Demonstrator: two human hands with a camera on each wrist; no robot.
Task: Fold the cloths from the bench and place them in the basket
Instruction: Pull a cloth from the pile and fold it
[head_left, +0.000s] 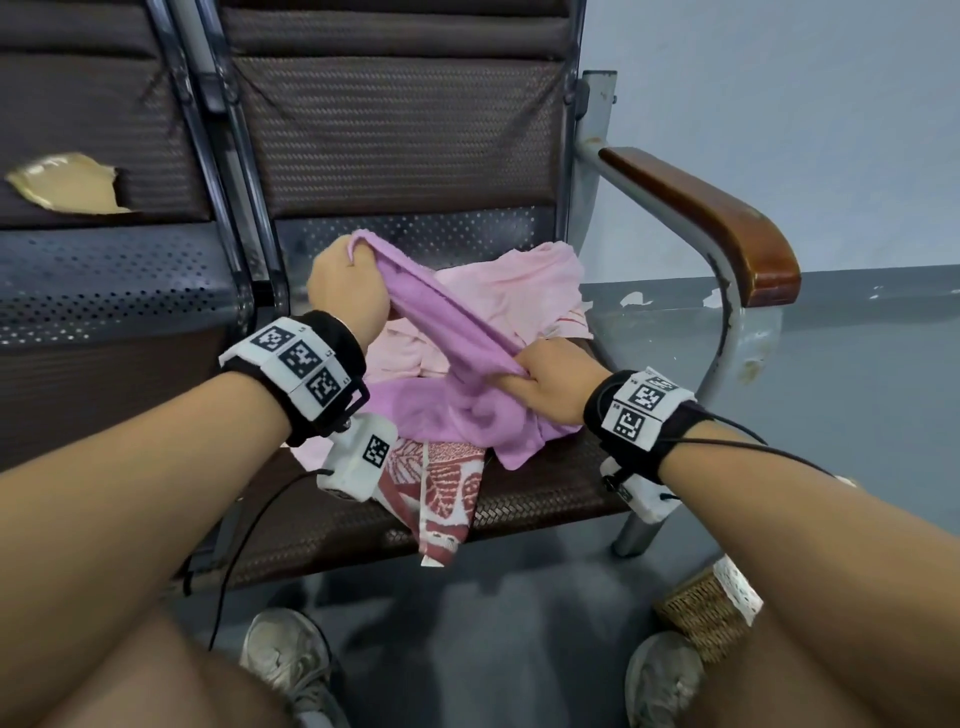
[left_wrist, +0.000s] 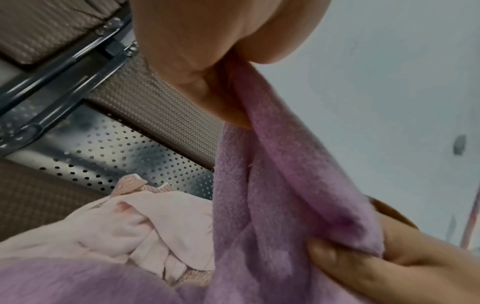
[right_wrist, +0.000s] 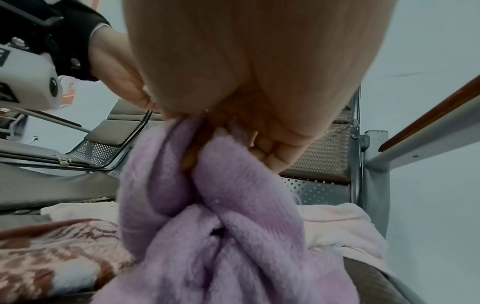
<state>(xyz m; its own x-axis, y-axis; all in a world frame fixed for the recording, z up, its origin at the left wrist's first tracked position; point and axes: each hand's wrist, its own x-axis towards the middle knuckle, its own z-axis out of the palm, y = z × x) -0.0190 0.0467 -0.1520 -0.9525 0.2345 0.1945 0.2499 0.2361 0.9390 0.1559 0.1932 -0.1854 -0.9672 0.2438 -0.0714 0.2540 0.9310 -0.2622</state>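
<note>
— What are you working over, biggest thing first?

— I'm leaning over the counter (head_left: 545, 483), a row of woven brown seats, and the cloths are lying heaped on the seat next to the armrest (head_left: 717, 208). The basket (head_left: 701, 613) is sitting on the floor by my right foot, well apart from the heap.

— Which cloth are you handling?

— The purple towel (head_left: 452, 322). It is sitting on top of the pale pink cloth (head_left: 524, 291), with the red patterned cloth (head_left: 441, 483) drooping over the front edge of the seat.

— How is it behaving?

— I'm judging it soft, fluffy and light; it is sagging and bunching wherever I'm not holding it, so it won't keep a shape by itself. Taking it by the hem and corners looks best.

— And your hands?

— My left hand (head_left: 345, 291) is pinching one end of an edge, raised toward the backrest. My right hand (head_left: 558, 384) is clutching a bunched part nearer to me, fingers curled round it.

— Which way is it running?

— The stretched edge is slanting from far left down to near right; that is its long axis at present, the rest hanging crumpled onto the seat.
</note>
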